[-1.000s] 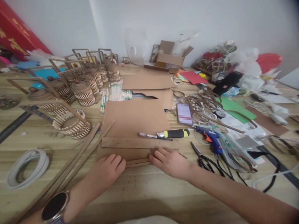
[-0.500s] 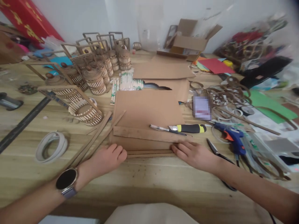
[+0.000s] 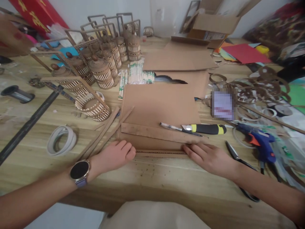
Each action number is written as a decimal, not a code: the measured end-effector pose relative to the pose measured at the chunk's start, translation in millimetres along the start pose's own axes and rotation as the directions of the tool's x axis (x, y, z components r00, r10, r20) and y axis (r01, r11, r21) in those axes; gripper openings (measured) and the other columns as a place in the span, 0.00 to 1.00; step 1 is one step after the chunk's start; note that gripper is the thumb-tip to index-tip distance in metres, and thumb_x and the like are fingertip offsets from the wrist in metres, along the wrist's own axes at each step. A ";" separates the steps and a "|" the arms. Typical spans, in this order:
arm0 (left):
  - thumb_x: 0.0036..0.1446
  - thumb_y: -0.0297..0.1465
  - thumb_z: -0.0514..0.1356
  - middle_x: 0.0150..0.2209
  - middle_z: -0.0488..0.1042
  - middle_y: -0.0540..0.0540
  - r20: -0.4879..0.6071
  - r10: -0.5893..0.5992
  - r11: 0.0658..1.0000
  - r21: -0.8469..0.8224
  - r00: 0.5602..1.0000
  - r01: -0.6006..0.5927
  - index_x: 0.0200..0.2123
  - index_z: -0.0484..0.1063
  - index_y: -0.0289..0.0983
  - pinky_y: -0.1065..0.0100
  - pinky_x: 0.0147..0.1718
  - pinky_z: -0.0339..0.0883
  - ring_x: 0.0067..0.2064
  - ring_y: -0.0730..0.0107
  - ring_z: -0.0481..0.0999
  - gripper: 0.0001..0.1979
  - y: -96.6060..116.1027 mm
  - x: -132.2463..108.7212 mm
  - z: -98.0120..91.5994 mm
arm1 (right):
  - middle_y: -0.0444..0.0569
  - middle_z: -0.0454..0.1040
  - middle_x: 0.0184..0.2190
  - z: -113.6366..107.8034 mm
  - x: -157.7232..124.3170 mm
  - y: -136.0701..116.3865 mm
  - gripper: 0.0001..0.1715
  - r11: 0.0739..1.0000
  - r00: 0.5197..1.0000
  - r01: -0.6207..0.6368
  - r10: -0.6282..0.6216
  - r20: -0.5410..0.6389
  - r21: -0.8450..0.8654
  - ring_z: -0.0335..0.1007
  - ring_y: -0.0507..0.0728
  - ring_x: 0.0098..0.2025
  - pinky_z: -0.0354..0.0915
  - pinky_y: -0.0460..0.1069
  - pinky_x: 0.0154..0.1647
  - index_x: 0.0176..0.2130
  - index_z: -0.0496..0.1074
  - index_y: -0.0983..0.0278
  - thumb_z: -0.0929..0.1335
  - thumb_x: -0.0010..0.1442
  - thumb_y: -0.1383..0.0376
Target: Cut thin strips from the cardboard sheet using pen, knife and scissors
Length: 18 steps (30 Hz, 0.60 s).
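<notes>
A narrow cardboard strip (image 3: 162, 153) runs along the near edge of a brown cardboard sheet (image 3: 159, 103). At its left end, my left hand (image 3: 121, 154) is closed with curled fingers on the strip. My right hand (image 3: 205, 156) grips the other end, thumb and fingers pressed together over it. A dark corrugated edge shows along the strip between the hands. On the sheet, just beyond my fingers, lie a wider flat strip (image 3: 152, 133), a pen (image 3: 170, 126) and a yellow-black utility knife (image 3: 206, 128).
Scissors (image 3: 234, 151) and a blue glue gun (image 3: 259, 140) lie at right, below coiled brown strips (image 3: 259, 86). Left are a tape roll (image 3: 61, 140), long thin strips (image 3: 102, 133) and several small lidded baskets with tall handles (image 3: 101, 73). An open carton (image 3: 214, 24) stands behind.
The view has shifted, so most things sit further left or right in the picture. Both hands stay at the strip's ends; the strip looks slightly turned, its corrugated edge now showing more.
</notes>
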State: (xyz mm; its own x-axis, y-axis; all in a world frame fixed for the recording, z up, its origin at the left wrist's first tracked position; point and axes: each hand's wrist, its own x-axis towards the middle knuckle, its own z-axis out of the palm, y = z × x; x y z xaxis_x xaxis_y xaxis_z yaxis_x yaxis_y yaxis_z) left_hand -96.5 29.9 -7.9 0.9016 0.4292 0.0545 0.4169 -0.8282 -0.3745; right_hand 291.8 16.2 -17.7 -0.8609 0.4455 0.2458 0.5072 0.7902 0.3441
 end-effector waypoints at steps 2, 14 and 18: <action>0.62 0.21 0.56 0.32 0.72 0.47 0.025 0.001 1.000 -0.032 1.000 0.000 0.44 0.68 0.35 0.65 0.30 0.62 0.33 0.64 0.71 0.08 0.0 1.6 -1.5 | 0.50 0.76 0.34 -1.0 2.0 2.9 0.15 0.998 1.000 0.010 -0.011 0.008 0.064 0.72 0.56 0.37 0.66 0.50 0.35 0.51 0.69 0.68 0.58 0.71 0.69; 0.72 0.39 0.48 0.35 0.71 0.45 0.089 -0.170 0.914 -0.359 0.982 0.190 0.40 0.73 0.35 0.62 0.36 0.61 0.36 0.61 0.67 0.18 2.7 5.4 -4.0 | 0.50 0.78 0.37 -7.5 4.8 7.7 0.19 0.959 0.998 -0.064 0.064 0.011 0.275 0.75 0.56 0.42 0.68 0.50 0.41 0.48 0.73 0.65 0.57 0.73 0.62; 0.71 0.35 0.51 0.36 0.70 0.45 0.112 -0.176 0.891 -0.405 0.978 0.207 0.39 0.73 0.35 0.62 0.36 0.61 0.36 0.62 0.67 0.14 2.5 8.1 -6.8 | 0.51 0.78 0.36 -8.4 7.2 7.1 0.21 0.958 0.998 -0.051 0.055 -0.004 0.284 0.76 0.56 0.42 0.68 0.50 0.42 0.47 0.73 0.66 0.56 0.74 0.61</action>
State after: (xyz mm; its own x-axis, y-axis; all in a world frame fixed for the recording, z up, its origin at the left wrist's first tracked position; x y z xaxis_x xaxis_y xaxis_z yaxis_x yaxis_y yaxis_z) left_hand -87.4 28.8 -2.1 0.7952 0.6061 0.0158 0.6047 -0.7947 0.0527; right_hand 289.5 21.4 -5.9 -0.8317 0.4864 0.2677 0.5182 0.8531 0.0599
